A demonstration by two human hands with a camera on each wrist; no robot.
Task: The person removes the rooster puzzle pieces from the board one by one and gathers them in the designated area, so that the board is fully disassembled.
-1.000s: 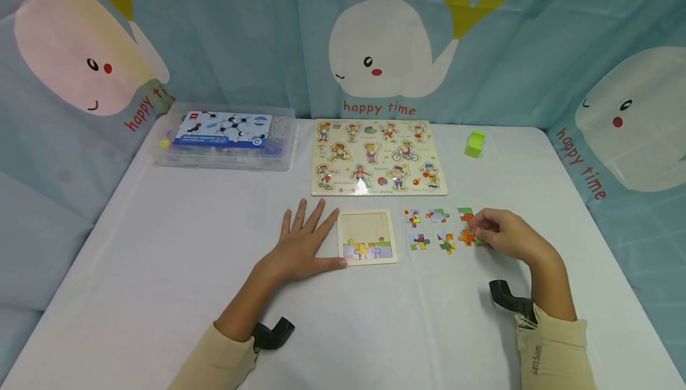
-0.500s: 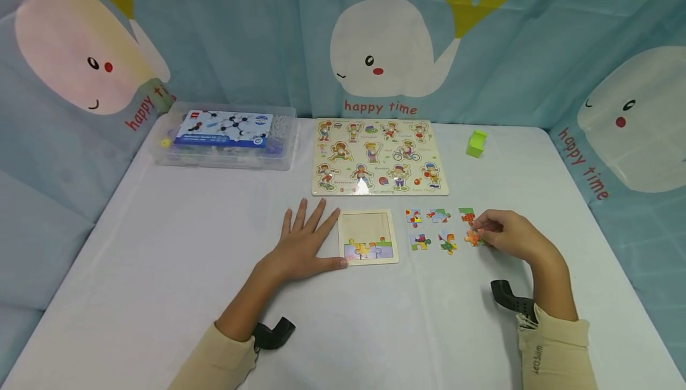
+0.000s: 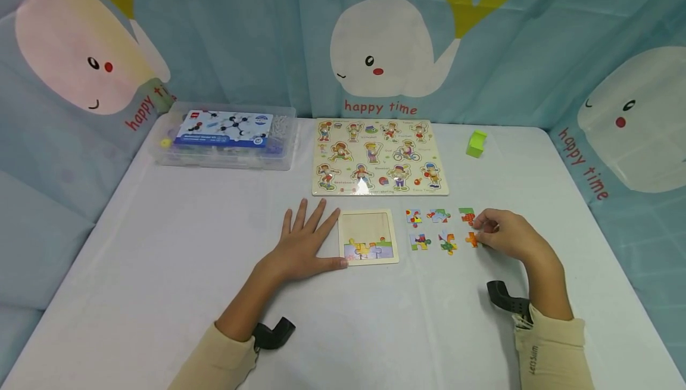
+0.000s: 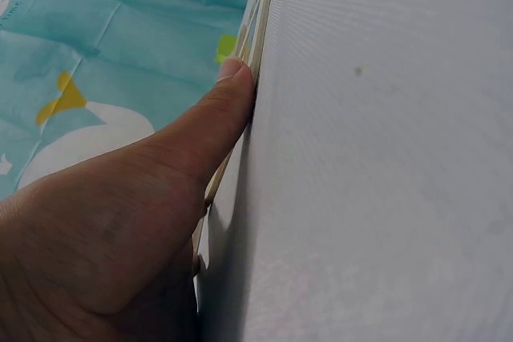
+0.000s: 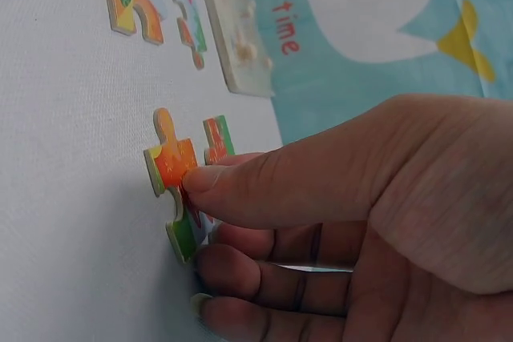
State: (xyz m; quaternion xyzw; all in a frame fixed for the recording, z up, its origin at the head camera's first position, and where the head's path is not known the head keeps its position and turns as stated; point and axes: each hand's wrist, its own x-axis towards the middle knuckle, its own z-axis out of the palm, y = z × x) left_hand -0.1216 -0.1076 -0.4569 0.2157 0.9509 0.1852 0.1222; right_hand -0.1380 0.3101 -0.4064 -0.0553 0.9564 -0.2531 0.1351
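My right hand [image 3: 506,235] pinches an orange, yellow and green jigsaw piece [image 5: 171,162] between thumb and fingers, as the right wrist view shows; the fingers hide part of it. Just behind it lies a red and green piece [image 3: 466,215]. Several more pieces, such as a green and orange one [image 3: 447,243], lie in two rows to the left. My left hand [image 3: 300,250] is spread flat on the table, thumb and index fingertip at the left edge of a small wooden puzzle tray [image 3: 395,238]. Joined purple and yellow pieces [image 3: 368,250] fill the tray's near part.
A larger wooden puzzle board with sports figures [image 3: 380,161] lies behind the tray. At the back left stands a clear plastic box [image 3: 225,158] with a blue label card. A green block [image 3: 475,144] sits at the back right, before the whale-print curtain [image 3: 257,56].
The orange piece has turned and shifted slightly in my right fingers, and less of it shows from the head view. My right forearm has moved a little left. My left hand stays put.
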